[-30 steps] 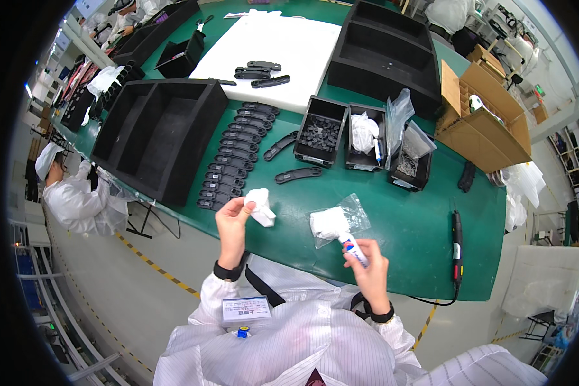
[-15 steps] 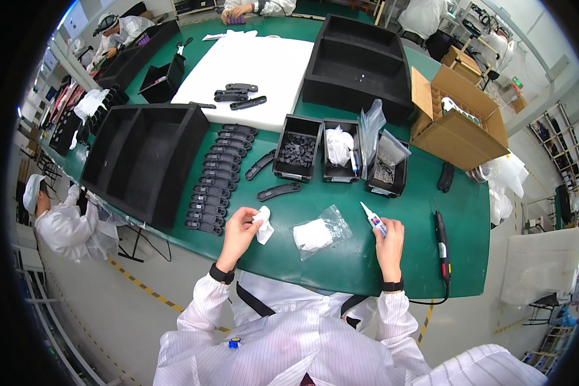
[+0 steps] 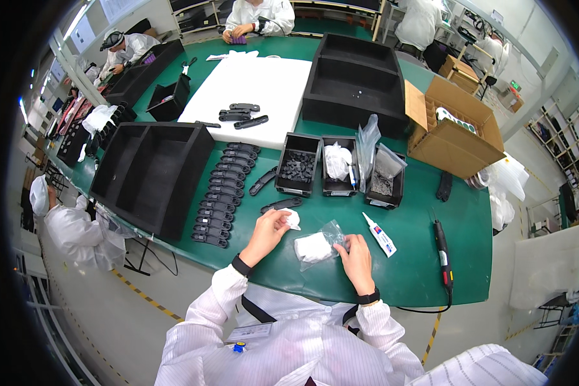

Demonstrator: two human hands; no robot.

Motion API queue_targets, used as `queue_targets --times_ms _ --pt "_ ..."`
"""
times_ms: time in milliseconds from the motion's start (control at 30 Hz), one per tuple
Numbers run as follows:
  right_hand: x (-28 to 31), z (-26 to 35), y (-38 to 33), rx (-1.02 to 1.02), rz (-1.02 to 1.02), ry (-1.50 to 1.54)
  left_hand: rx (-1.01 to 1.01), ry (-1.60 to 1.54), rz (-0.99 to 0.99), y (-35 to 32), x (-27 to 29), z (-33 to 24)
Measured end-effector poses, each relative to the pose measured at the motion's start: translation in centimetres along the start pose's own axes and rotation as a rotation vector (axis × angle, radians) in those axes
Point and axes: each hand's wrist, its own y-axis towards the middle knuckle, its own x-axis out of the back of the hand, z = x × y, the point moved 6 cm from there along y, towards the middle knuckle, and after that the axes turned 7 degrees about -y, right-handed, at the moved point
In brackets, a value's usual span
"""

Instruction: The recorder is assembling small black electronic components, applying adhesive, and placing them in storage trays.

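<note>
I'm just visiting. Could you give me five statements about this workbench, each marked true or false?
1. The left-hand grip is on a white wad. True.
2. The right-hand grip is on the white tube. False: the tube lies on the green table.
3. A clear plastic bag lies between the two hands. True.
4. The cardboard box is closed. False: its top is open.
5. The black corded tool lies left of the tube. False: it lies right.
</note>
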Motion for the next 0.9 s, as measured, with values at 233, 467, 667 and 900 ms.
queue_targets --times_ms 233,467,667,900 --pt "1.5 -1.2 -0.3 -0.046 -0.075 0.154 -0.008 0.102 -0.205 -1.1 4.4 0.9" --pt "2.2 -2.4 -1.0 -0.117 -0.027 0.134 0.015 0.176 -0.257 0.1 6.5 2.6" --pt "2.1 -3.1 -1.3 -0.107 -0.022 0.098 -0.063 0.266 -0.265 0.8 4.6 4.4" --pt "2.6 -3.3 -1.6 -0.139 -0.004 0.099 -0.049 0.358 -0.513 3.1 6.8 3.2"
